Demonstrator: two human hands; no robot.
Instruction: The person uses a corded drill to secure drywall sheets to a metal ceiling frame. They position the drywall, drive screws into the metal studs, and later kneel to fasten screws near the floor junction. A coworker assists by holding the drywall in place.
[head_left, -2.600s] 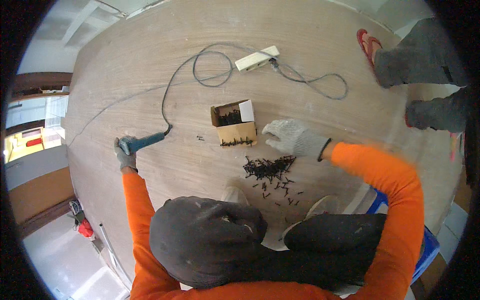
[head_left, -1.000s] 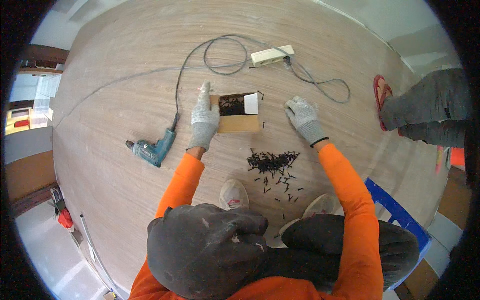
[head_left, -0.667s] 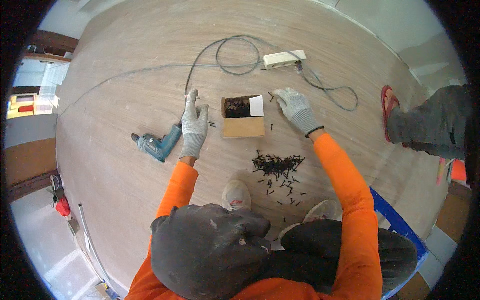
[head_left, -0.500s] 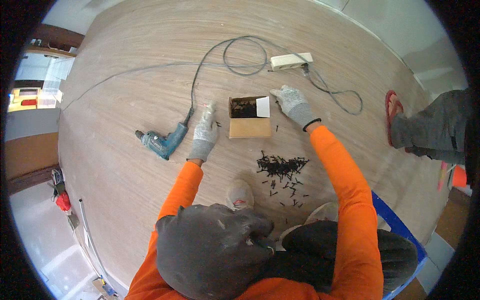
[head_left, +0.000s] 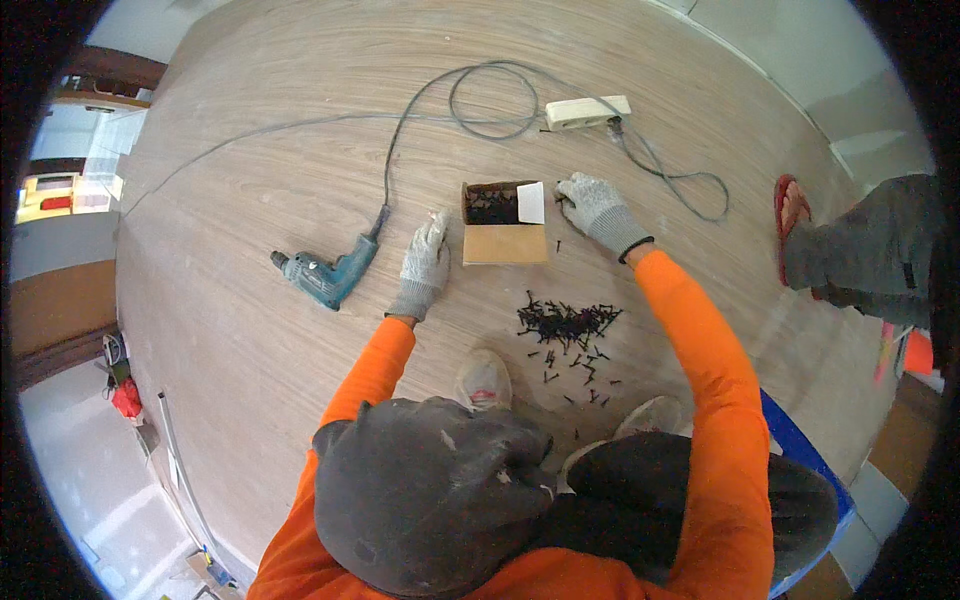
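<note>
An open cardboard box (head_left: pixel 505 245) sits on the wood-grain floor, with black screws (head_left: pixel 491 207) inside and a white flap at its right. Just left of the box, my left hand (head_left: pixel 424 268), in a grey knitted glove, is low over the floor with its fingers stretched out; I see nothing in it. To the right of the box, my gloved right hand (head_left: pixel 600 213) has its fingers bent and pinched together near the floor. Whatever lies between those fingertips is too small to make out. A single loose screw (head_left: pixel 558 246) lies below them. Nearer me spreads a pile of black screws (head_left: pixel 568 322).
A blue corded drill (head_left: pixel 325 275) lies left of my left hand. Its grey cable (head_left: pixel 398 125) loops across the floor near a white power strip (head_left: pixel 588 112). At right is another person's foot in a red sandal (head_left: pixel 783 225). My shoe (head_left: pixel 485 380) is beside the pile.
My left hand has shifted slightly right, closer to the box. A loose screw that showed beside it is no longer visible. My right fingers have curled in more.
</note>
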